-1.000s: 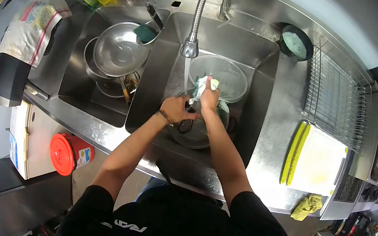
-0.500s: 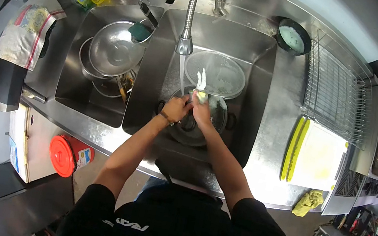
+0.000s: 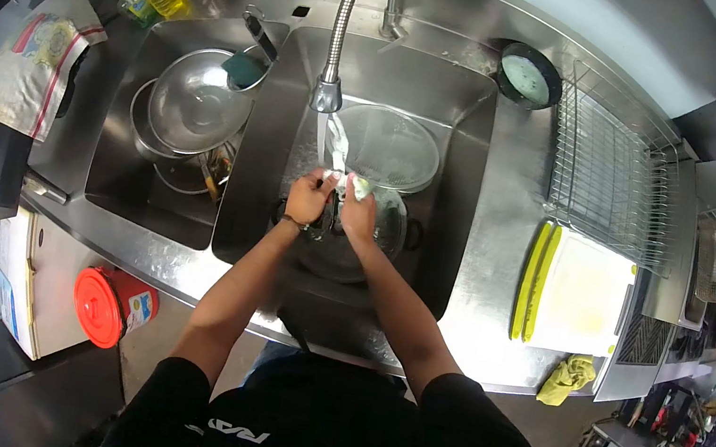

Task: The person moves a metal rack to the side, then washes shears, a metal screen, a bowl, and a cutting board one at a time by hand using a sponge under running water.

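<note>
Toward the basin's [image 3: 249,147] left edge, a white item [image 3: 340,146] is pinched by left hand [image 3: 306,201] and right hand [image 3: 358,215], seemingly so running water [image 3: 321,138] can reach it.

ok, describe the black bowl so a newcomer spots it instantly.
Find the right-hand sink basin, under the running tap. At its back right corner, on the steel counter just left of the wire rack, sits the black bowl. Its pale greenish contents set it apart from the silvery rack.

The cutting boards [image 3: 582,294] seemingly lie before the dish rack [image 3: 612,168].
</note>
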{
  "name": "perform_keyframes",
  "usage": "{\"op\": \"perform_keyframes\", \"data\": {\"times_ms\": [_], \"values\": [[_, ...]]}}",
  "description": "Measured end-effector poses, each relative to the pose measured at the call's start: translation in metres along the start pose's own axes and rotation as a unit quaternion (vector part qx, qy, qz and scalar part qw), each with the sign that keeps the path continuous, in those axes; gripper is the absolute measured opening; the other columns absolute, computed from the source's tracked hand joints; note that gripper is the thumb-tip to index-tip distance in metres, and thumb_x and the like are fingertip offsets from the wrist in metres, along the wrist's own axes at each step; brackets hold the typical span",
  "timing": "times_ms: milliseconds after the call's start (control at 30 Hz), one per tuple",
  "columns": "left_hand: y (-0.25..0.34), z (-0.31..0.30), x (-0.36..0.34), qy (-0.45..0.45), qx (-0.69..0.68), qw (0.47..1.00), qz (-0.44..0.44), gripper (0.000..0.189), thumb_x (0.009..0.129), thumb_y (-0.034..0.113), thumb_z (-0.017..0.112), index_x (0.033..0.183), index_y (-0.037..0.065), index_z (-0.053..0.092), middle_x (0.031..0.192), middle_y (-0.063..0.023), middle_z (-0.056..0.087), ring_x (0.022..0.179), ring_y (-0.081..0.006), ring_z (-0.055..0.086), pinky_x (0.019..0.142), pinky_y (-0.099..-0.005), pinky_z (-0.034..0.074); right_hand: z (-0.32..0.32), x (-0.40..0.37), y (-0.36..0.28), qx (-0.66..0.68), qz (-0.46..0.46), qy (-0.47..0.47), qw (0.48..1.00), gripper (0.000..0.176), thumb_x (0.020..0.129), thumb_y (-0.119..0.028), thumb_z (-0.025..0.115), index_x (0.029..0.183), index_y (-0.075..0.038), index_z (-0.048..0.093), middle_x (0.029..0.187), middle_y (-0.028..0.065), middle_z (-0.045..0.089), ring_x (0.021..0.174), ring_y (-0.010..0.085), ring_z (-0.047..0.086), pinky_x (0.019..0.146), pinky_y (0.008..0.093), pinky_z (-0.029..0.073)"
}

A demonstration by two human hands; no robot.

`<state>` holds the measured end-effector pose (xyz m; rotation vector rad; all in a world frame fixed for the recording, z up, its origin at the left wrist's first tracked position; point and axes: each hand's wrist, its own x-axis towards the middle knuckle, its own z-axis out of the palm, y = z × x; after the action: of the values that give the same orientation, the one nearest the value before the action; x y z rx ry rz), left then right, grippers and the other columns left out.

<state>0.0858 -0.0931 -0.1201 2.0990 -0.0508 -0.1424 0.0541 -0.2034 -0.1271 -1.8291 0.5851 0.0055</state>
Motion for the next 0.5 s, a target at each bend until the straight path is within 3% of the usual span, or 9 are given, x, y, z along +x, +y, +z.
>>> {"op": "perform_keyframes", "data": {"times_ms": [33, 100, 233, 300, 333, 367, 433, 467, 500], "values": [[0.0, 0.0, 0.002, -0.011, -0.068, 0.997, -0.031, 0.032, 0.084, 0.034, 0.057, 0.08, 0.003, 0.061, 0.056, -0.0096, 0.058, 0.051, -0.018, 0.057, 0.05, -0.0329, 0.042, -0.005, 0.004, -0.004, 0.04, 0.003, -0.011, 0.999, 0.048, 0.088, -0.043, 0.046, 0.092, 0.003, 0.06, 0.091, 0.0265, 0.059, 0.089, 0.0422, 0.055, 0.075, 0.0447, 0.042], [0.0, -0.003, 0.015, 0.018, -0.115, 0.992, -0.053, 0.029, 0.082, 0.031, 0.063, 0.072, 0.004, 0.061, 0.052, 0.0005, 0.053, 0.049, -0.0059, 0.046, 0.046, -0.0253, 0.036, -0.012, 0.032, 0.008, -0.055, -0.022, 0.033, 0.998, 0.05, 0.087, -0.043, 0.046, 0.094, 0.005, 0.059, 0.091, 0.027, 0.059, 0.089, 0.0417, 0.055, 0.077, 0.0446, 0.043], [-0.013, -0.006, 0.047, -0.008, -0.29, 0.957, -0.011, 0.023, 0.081, 0.027, 0.065, 0.071, 0.007, 0.059, 0.056, 0.0081, 0.046, 0.049, -0.0016, 0.033, 0.043, -0.0219, 0.027, -0.119, 0.055, -0.09, -0.26, -0.212, 0.043, 0.941, 0.04, 0.084, -0.032, 0.051, 0.092, 0.007, 0.057, 0.092, 0.0273, 0.058, 0.086, 0.04, 0.057, 0.077, 0.0455, 0.046], [-0.016, -0.003, 0.051, -0.03, -0.276, 0.961, -0.005, 0.021, 0.083, 0.026, 0.064, 0.074, 0.007, 0.058, 0.058, 0.0078, 0.048, 0.05, -0.0015, 0.036, 0.044, -0.0214, 0.028, -0.159, 0.118, -0.092, -0.424, -0.29, 0.121, 0.85, 0.029, 0.077, -0.023, 0.055, 0.086, 0.005, 0.058, 0.088, 0.0241, 0.059, 0.081, 0.0357, 0.06, 0.067, 0.0444, 0.048], [-0.008, 0.0, 0.045, -0.031, -0.288, 0.957, 0.014, 0.021, 0.083, 0.026, 0.064, 0.075, 0.008, 0.058, 0.059, 0.0076, 0.049, 0.052, -0.0016, 0.037, 0.046, -0.0211, 0.029, -0.182, 0.138, -0.112, -0.488, -0.288, 0.134, 0.813, 0.026, 0.075, -0.019, 0.056, 0.088, 0.004, 0.058, 0.085, 0.0227, 0.06, 0.081, 0.0356, 0.06, 0.067, 0.0431, 0.049], [-0.003, -0.002, 0.038, -0.029, -0.298, 0.954, 0.032, 0.02, 0.083, 0.025, 0.064, 0.075, 0.008, 0.057, 0.061, 0.0073, 0.05, 0.054, -0.0016, 0.039, 0.047, -0.0207, 0.031, -0.198, 0.159, -0.127, -0.481, -0.253, 0.186, 0.818, 0.027, 0.074, -0.019, 0.058, 0.089, 0.003, 0.058, 0.087, 0.0219, 0.06, 0.082, 0.0347, 0.061, 0.068, 0.0421, 0.05], [-0.014, -0.01, 0.028, -0.146, -0.293, 0.939, -0.104, 0.018, 0.084, 0.027, 0.063, 0.081, 0.01, 0.059, 0.069, 0.0064, 0.053, 0.063, -0.003, 0.043, 0.056, -0.021, 0.035, -0.223, 0.193, -0.14, -0.55, -0.256, 0.191, 0.772, 0.034, 0.074, -0.02, 0.06, 0.099, 0.002, 0.055, 0.096, 0.0204, 0.059, 0.086, 0.0339, 0.06, 0.069, 0.0424, 0.051], [-0.018, -0.002, 0.021, -0.095, -0.254, 0.96, -0.067, 0.017, 0.084, 0.028, 0.063, 0.084, 0.011, 0.061, 0.068, 0.0073, 0.052, 0.063, -0.0031, 0.043, 0.057, -0.0218, 0.035, -0.23, 0.223, -0.129, -0.585, -0.229, 0.211, 0.749, 0.039, 0.076, -0.024, 0.059, 0.106, -0.001, 0.053, 0.1, 0.0195, 0.058, 0.089, 0.0344, 0.059, 0.07, 0.0438, 0.05], [-0.03, 0.002, 0.019, -0.099, -0.259, 0.958, -0.073, 0.017, 0.083, 0.028, 0.063, 0.084, 0.011, 0.062, 0.068, 0.0076, 0.052, 0.063, -0.0036, 0.043, 0.059, -0.0222, 0.036, -0.235, 0.223, -0.133, -0.546, -0.209, 0.138, 0.8, 0.044, 0.078, -0.031, 0.059, 0.11, -0.002, 0.052, 0.106, 0.0207, 0.056, 0.091, 0.0347, 0.059, 0.072, 0.0455, 0.049]]}}
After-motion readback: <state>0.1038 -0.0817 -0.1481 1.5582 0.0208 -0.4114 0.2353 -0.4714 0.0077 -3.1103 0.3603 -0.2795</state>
